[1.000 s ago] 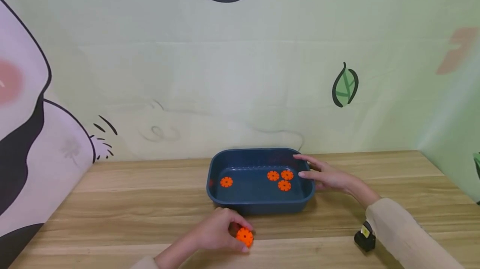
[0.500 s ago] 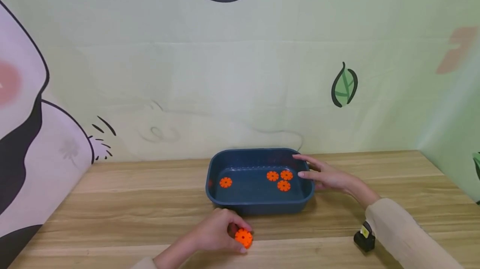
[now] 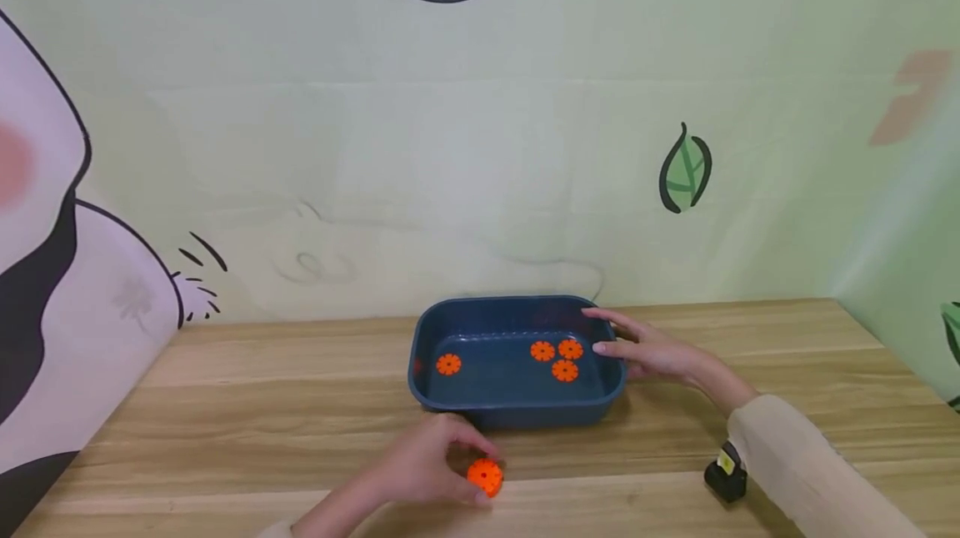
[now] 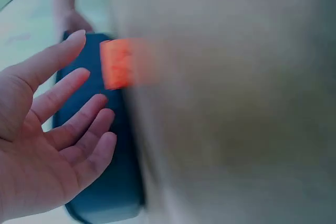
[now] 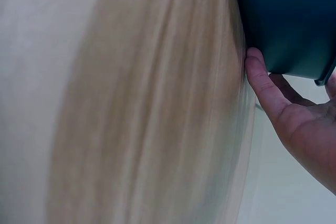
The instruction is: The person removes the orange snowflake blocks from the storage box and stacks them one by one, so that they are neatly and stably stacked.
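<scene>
A short stack of orange notched plastic discs stands on the wooden table in front of the tray. My left hand is around it, thumb and forefinger spread on either side. In the left wrist view the fingers of that hand are loosely extended, and a gap shows between them and the orange stack. My right hand holds the right end wall of the dark blue tray, with some fingers over the rim. The right wrist view shows a finger against the tray's outer side.
Inside the tray, a single orange disc lies at the left and others, one of them a front disc, lie at the right. A small black device with a yellow label is by the right sleeve. A printed backdrop rises behind the table.
My left thumb and forefinger have loosened from the orange stack, which stays in its place. The right hand and tray keep their positions; the view has shifted slightly.
</scene>
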A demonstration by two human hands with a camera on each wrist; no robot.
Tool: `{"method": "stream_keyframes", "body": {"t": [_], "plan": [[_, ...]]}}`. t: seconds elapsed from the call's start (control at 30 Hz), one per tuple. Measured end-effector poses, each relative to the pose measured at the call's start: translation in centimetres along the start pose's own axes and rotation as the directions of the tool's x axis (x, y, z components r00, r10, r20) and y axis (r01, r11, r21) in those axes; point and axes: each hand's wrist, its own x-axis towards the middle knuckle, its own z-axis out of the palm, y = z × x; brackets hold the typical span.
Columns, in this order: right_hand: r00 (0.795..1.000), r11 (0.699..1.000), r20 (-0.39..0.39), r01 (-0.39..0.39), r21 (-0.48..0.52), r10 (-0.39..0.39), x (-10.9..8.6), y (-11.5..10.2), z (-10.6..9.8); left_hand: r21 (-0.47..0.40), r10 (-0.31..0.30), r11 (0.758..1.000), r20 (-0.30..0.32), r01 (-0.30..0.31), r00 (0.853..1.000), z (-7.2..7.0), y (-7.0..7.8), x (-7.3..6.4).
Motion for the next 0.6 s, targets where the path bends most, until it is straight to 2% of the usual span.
{"method": "stream_keyframes", "body": {"t": [0.2,0.37,0.47,0.6], "plan": [[1.0,1.0,-0.002,0.005,-0.004,-0.005,0.1,0.1,0.1,-0.154,-0.035,0.988,-0.01,0.033,0.999,-1.1,0.8,-1.1],[1.0,1.0,0.005,0.004,0.003,-0.004,0.2,0.2,0.1,-0.223,-0.007,0.975,-0.065,-0.007,0.998,-1.8,1.1,-1.6],[1.0,1.0,0.003,0.004,0.009,-0.004,0.2,0.2,0.1,-0.24,0.003,0.97,-0.12,-0.032,0.993,-2.3,1.3,-1.7],[1.0,1.0,0.002,0.005,0.02,-0.005,0.1,0.2,0.0,-0.212,0.0,0.976,-0.198,-0.042,0.98,-2.9,1.2,-1.6]]}}
